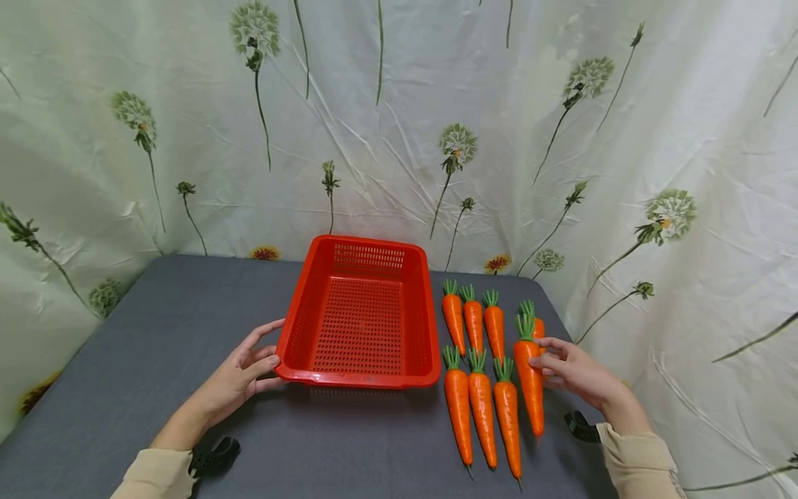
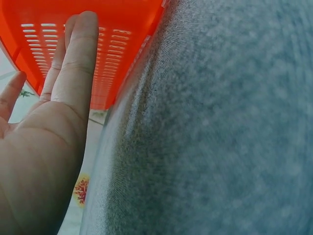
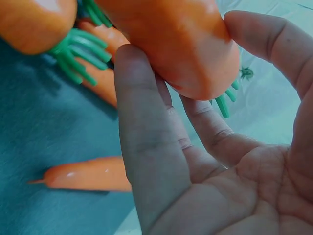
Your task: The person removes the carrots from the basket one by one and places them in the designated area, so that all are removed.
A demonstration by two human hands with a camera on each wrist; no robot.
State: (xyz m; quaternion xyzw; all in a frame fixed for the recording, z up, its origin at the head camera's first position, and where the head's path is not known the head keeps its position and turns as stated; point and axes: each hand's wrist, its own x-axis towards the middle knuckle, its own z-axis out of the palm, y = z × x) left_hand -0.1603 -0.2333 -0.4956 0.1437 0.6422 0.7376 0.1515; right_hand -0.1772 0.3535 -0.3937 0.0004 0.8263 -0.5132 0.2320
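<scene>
A red perforated plastic basket (image 1: 358, 326), with nothing in it, stands mid-table in the head view. My left hand (image 1: 240, 371) rests at its near left corner. In the left wrist view, the straight fingers (image 2: 76, 63) lie against the basket's slotted wall (image 2: 115, 54). At the right, my right hand (image 1: 576, 374) pinches an orange carrot (image 1: 530, 381) with green stubby tops between thumb and fingers. The right wrist view shows this carrot (image 3: 181, 44) raised above the cloth, fingertips on both sides. Another carrot (image 1: 539, 327) lies mostly hidden behind it.
Several more carrots lie in two rows right of the basket, including a near-row carrot (image 1: 458, 409) and a far-row carrot (image 1: 453, 315). Grey cloth (image 1: 187, 312) covers the table. A dandelion-print curtain (image 1: 386, 138) hangs behind and at both sides.
</scene>
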